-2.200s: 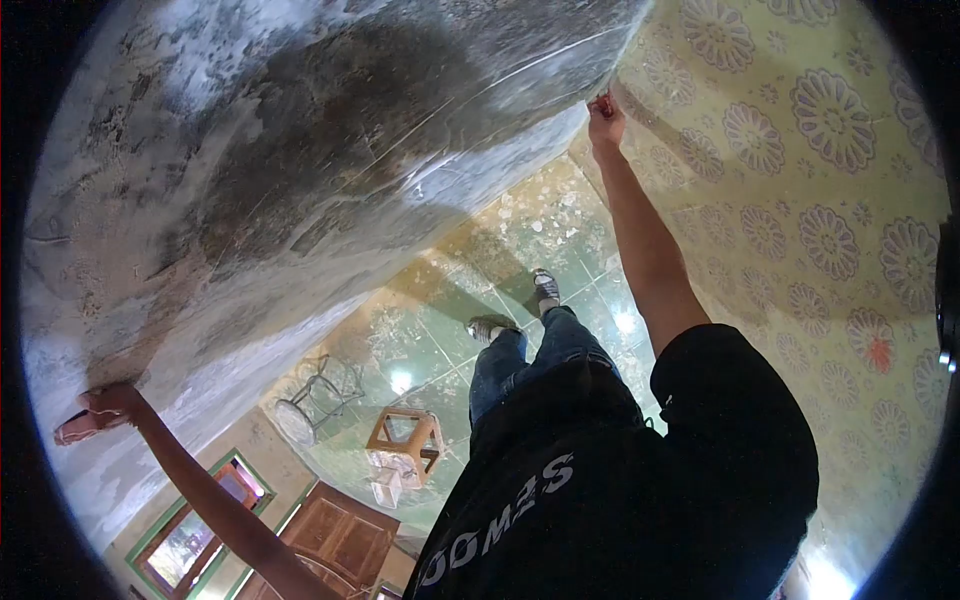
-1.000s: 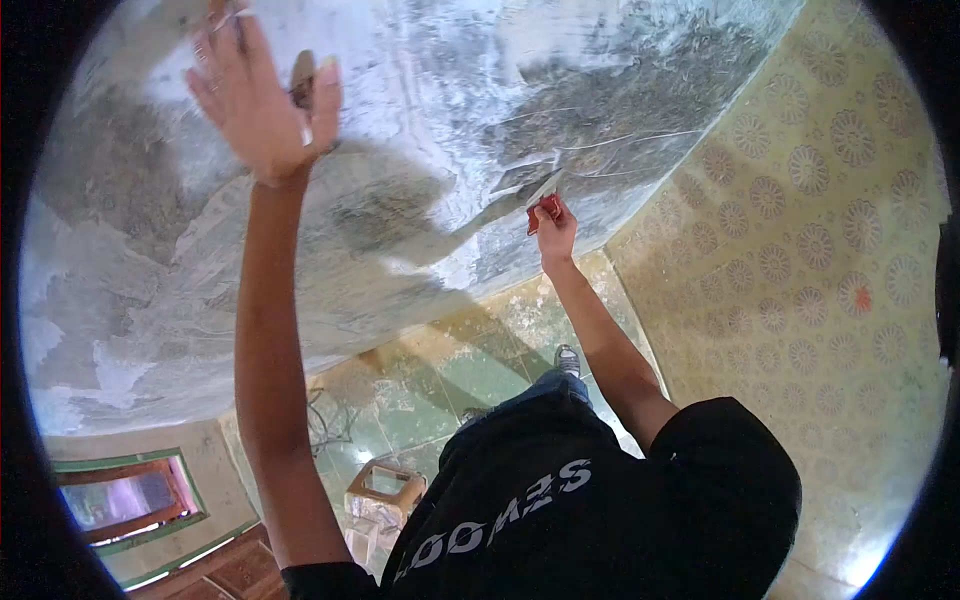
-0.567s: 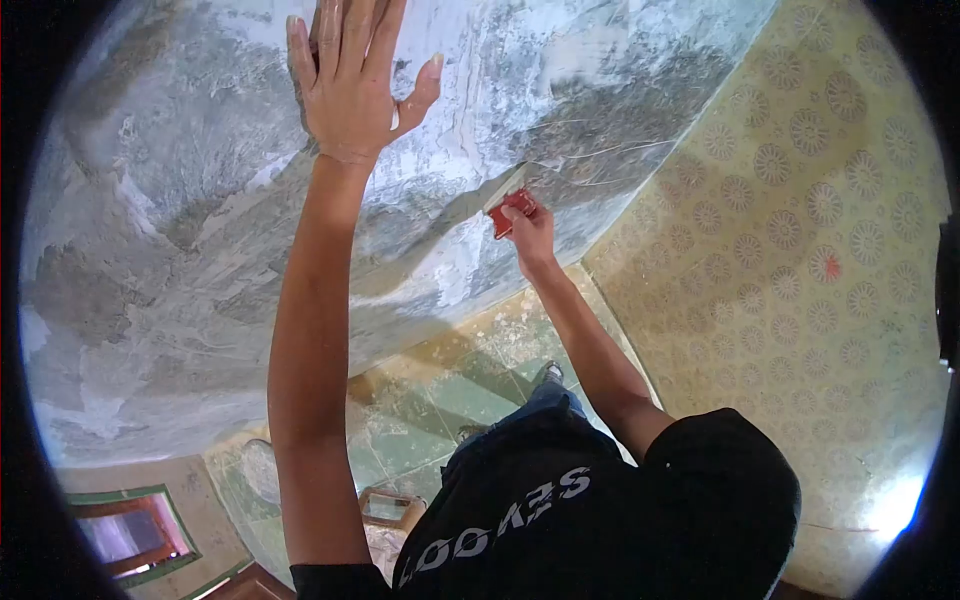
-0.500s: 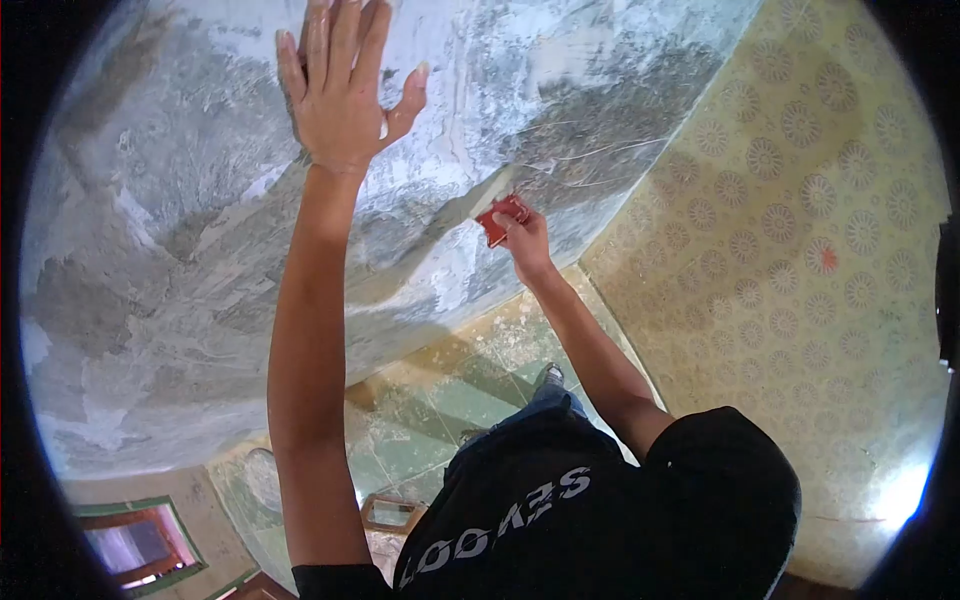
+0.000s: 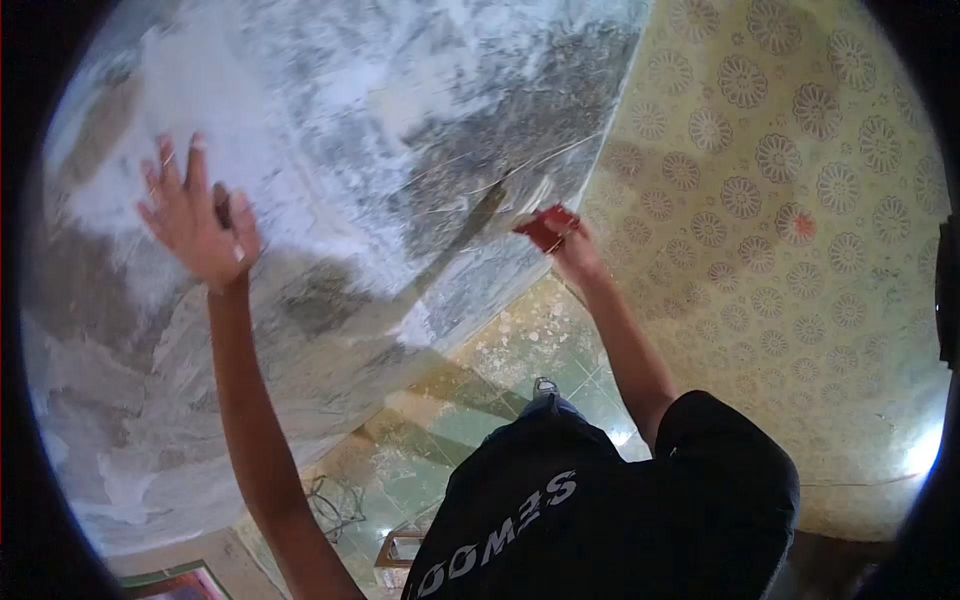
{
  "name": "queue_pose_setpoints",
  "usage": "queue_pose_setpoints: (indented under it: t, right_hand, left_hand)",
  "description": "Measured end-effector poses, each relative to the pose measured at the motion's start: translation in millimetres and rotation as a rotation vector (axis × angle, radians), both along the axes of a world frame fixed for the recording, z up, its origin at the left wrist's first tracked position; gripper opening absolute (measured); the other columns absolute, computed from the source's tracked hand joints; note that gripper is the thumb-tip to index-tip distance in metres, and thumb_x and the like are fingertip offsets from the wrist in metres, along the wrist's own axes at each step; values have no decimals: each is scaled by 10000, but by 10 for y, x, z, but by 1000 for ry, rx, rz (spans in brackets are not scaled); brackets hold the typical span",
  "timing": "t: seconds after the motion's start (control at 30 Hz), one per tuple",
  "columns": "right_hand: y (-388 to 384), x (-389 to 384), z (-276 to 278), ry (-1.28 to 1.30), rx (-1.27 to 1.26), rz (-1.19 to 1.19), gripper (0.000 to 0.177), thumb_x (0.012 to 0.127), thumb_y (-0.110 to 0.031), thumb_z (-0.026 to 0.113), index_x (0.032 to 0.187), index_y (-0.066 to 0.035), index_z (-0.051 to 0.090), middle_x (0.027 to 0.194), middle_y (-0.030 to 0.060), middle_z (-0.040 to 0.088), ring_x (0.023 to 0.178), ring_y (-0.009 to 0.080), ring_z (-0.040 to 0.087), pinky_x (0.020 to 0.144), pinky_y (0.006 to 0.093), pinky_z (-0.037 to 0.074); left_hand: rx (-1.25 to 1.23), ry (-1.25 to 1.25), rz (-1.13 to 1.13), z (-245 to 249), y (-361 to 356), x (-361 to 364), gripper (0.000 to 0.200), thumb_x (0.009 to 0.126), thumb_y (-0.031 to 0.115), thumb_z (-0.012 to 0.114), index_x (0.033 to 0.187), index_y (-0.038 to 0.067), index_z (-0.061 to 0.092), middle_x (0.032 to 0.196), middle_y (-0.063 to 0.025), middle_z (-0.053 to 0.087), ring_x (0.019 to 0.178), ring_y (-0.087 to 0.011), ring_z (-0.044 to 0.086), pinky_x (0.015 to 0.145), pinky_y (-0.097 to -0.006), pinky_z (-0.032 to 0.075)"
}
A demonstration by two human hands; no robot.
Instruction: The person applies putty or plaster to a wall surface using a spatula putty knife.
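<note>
My left hand point(image 5: 207, 228) is raised in front of the grey and white patched wall point(image 5: 330, 215), fingers spread and holding nothing. My right hand point(image 5: 583, 262) is closed on a small red flat piece point(image 5: 548, 228), its outline somewhat blurred by motion. The red piece is close to the corner where the patched wall meets a yellow patterned wall point(image 5: 745, 215). A long dark shadow from the right hand's side falls across the patched surface.
Below, the green tiled floor point(image 5: 440, 437) carries pale blotches along the wall's foot. A wood-framed object point(image 5: 400, 548) stands on it, with tangled cable point(image 5: 335, 508) nearby. One foot point(image 5: 545, 386) shows ahead of my dark shirt point(image 5: 600, 500).
My left hand has moved down and to the left. The right hand has carried the red piece rightward to the corner, and the view has shifted to the right.
</note>
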State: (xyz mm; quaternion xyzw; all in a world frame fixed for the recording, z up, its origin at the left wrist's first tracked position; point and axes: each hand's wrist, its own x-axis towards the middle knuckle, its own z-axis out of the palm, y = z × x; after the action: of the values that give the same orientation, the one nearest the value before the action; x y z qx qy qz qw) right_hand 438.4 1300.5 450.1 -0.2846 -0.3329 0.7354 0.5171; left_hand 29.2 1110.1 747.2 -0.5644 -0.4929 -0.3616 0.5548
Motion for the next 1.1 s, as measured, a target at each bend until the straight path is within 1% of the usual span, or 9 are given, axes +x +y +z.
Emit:
queue_pose_setpoints:
  t: [0.27,0.43,0.6,0.77,0.87,0.93,0.97,1.03,1.1]
  right_hand:
    - [1740,1049,-241,-128,-35,-303,248,962,-83,612,1205,-41,579,1181,103,672,1035,224,680,848,360,587]
    - [2513,1358,-443,-205,-16,-350,258,924,-97,667,1173,-65,611,1090,56,704,987,179,686,779,321,574]
    - [2984,1612,-635,-302,-34,-292,239,864,-113,720,1093,-87,656,1007,32,727,878,156,702,694,292,560]
    - [3002,1592,-515,-284,-28,-256,215,837,-126,721,1044,-100,670,983,24,732,833,151,704,638,273,543]
    - [3103,1586,-651,-329,-14,-317,201,841,-135,710,1038,-112,673,987,22,734,842,150,705,629,270,538]
    - [3101,1584,-615,-342,-9,-281,188,851,-144,705,1035,-117,671,993,23,734,847,151,706,628,270,537]
    - [3078,1577,-609,-352,-8,-254,176,861,-153,699,1032,-122,670,1000,24,734,852,152,707,627,270,536]
    - [3049,1549,-662,-294,-14,-230,168,872,-150,692,1036,-123,665,1010,27,731,862,153,706,628,273,539]
    - [2982,1497,-664,-235,-22,-207,161,882,-148,684,1040,-123,661,1021,31,728,872,155,705,629,276,541]
  left_hand:
    - [-2,191,170,39,52,-32,532,987,318,458,1461,79,497,1565,-142,397,1468,-364,315,1195,-524,152]
    - [-4,188,233,69,98,54,535,1022,394,412,1443,72,488,1517,-179,437,1431,-397,348,1174,-541,215]
    - [-67,310,335,107,62,-42,510,1046,401,407,1429,65,411,1496,-189,427,1413,-410,360,1142,-585,264]
    - [-63,351,323,104,89,-123,517,1049,397,393,1408,27,360,1493,-230,410,1392,-447,374,1149,-635,230]
    - [-53,321,321,72,78,-160,523,1038,423,402,1286,-33,470,1437,-257,468,1377,-464,387,1150,-637,225]
    - [-21,250,351,47,36,-243,571,1016,474,428,1094,-73,573,1360,-269,539,1365,-474,394,1157,-633,214]
    - [-26,245,361,16,9,-282,571,1016,474,428,1094,-73,573,1360,-269,539,1365,-474,394,1157,-633,214]
    - [32,227,262,67,103,-174,615,997,522,449,918,-70,598,1305,-269,583,1354,-479,399,1158,-629,212]
    - [-15,226,304,59,15,-291,623,998,530,443,956,-71,600,1310,-260,583,1348,-478,404,1153,-631,220]
